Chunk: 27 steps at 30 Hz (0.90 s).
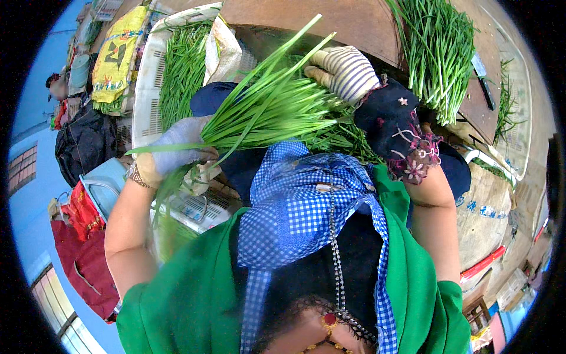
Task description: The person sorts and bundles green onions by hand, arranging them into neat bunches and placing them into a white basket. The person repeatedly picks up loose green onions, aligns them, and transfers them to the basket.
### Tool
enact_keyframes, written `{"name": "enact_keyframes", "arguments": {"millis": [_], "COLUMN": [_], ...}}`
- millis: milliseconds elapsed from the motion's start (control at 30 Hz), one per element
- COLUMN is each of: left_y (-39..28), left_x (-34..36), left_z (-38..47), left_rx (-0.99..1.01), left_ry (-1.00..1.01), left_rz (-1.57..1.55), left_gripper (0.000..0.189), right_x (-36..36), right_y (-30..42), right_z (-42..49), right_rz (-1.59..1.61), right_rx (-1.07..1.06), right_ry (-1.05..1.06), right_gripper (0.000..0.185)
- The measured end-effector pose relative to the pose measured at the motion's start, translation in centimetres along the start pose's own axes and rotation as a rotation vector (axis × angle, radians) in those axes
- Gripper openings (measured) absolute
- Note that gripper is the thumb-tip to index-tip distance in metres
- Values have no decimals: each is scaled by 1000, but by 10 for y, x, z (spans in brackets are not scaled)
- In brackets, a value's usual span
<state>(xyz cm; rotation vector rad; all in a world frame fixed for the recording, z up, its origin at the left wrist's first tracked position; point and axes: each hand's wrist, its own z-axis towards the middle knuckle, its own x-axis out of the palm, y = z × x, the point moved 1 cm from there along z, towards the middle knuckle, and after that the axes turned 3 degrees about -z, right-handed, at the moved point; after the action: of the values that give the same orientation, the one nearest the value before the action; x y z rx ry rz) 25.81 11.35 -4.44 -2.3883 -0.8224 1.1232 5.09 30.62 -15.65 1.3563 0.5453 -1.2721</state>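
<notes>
My left hand, in a grey-blue glove, is closed around the leafy part of a bunch of green chives. Their pale stalk ends fan out to the right, and loose leaves hang below my wrist. My right hand wears a cream glove with dark stripes. It is beside the stalk ends with its thumb and fingers apart, and I see nothing held between them. Cut greens lie on my lap under the bunch, over a blue checked apron.
A white plastic crate of chives stands at left. On the brown board at right lie a large chive bundle and a black-handled knife. A light blue bucket and a woven sack flank me. Another person is far left.
</notes>
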Motion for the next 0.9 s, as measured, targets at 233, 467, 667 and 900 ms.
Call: {"name": "enact_keyframes", "arguments": {"millis": [233,467,667,900], "left_y": [19,8,10,7], "left_x": [11,2,10,-2], "left_z": [0,5,2,13], "left_rx": [-35,2,-82,-30], "left_ry": [7,43,57,114], "left_rz": [-437,-329,-436,-265], "left_gripper": [47,50,50,52], "right_x": [6,12,5,-45], "right_y": [-2,-16,-3,16], "right_z": [5,-19,-8,-15], "right_rz": [108,776,176,-133], "right_rx": [-86,235,-12,-245], "right_ry": [196,318,55,-412], "right_gripper": [28,27,13,37]}}
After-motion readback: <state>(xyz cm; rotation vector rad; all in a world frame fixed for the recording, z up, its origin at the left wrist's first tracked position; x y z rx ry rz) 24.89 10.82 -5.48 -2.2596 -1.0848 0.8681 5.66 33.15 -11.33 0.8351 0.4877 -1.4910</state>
